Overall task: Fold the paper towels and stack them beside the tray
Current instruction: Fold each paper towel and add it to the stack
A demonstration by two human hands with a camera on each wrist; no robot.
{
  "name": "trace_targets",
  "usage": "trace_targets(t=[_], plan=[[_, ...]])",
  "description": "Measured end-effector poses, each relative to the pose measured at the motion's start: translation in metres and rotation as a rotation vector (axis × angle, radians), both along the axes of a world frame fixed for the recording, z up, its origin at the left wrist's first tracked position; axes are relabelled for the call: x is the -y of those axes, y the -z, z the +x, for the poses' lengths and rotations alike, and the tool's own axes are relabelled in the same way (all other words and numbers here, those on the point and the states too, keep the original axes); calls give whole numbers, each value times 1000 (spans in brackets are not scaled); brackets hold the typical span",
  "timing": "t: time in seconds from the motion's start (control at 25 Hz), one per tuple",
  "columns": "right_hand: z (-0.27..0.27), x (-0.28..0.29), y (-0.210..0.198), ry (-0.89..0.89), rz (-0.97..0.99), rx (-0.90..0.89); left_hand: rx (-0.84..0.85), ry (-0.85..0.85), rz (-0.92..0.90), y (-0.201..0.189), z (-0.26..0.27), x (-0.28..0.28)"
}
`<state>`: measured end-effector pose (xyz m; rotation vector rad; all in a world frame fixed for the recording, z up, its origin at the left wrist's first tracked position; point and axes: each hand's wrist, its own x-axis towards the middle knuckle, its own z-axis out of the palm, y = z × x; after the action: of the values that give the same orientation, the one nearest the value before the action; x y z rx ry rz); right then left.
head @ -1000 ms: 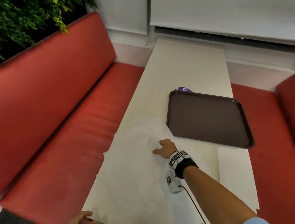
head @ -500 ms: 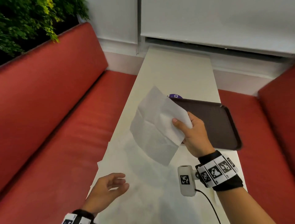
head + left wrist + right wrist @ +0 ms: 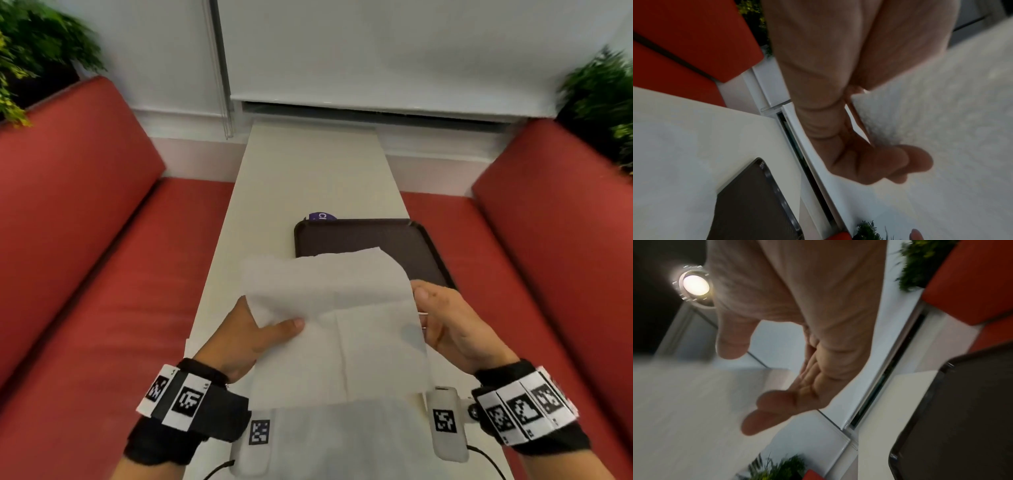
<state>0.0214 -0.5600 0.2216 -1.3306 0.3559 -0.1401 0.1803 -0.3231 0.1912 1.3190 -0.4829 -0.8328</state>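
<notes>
I hold a white paper towel [image 3: 342,308] [image 3: 941,113] [image 3: 684,402] in the air above the table, its top part curling over toward me. My left hand [image 3: 274,329] [image 3: 900,162] pinches its left edge, thumb on top and fingers curled behind. My right hand [image 3: 431,308] [image 3: 742,386] is at the right edge; its fingers lie straight against the towel and the thumb stands apart from them. Just beyond the towel lies the dark brown tray [image 3: 359,222] [image 3: 748,203] [image 3: 962,418], with the towel hiding its near edge. More white towels [image 3: 342,442] lie flat on the table beneath my wrists.
The narrow white table [image 3: 308,178] runs away from me to the window wall. Red benches [image 3: 85,274] [image 3: 531,274] flank it on both sides. A purple disc [image 3: 322,216] peeks out behind the tray. Plants stand at both far corners.
My right hand lifted a towel off the table and brought it in front of me. My left hand rose and took its left edge. My head turned to face the table squarely.
</notes>
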Motion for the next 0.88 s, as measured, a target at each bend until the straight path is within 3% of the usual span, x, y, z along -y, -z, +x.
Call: trace_targets(t=[0.16, 0.76, 0.88], plan=[[10, -8, -8, -53, -214, -14, 83, 67, 29, -22, 12, -2], [-2, -16, 3, 82, -43, 229, -73, -80, -83, -32, 6, -11], [-9, -17, -1, 160, 14, 190, -226, -121, -48, -38, 3, -13]])
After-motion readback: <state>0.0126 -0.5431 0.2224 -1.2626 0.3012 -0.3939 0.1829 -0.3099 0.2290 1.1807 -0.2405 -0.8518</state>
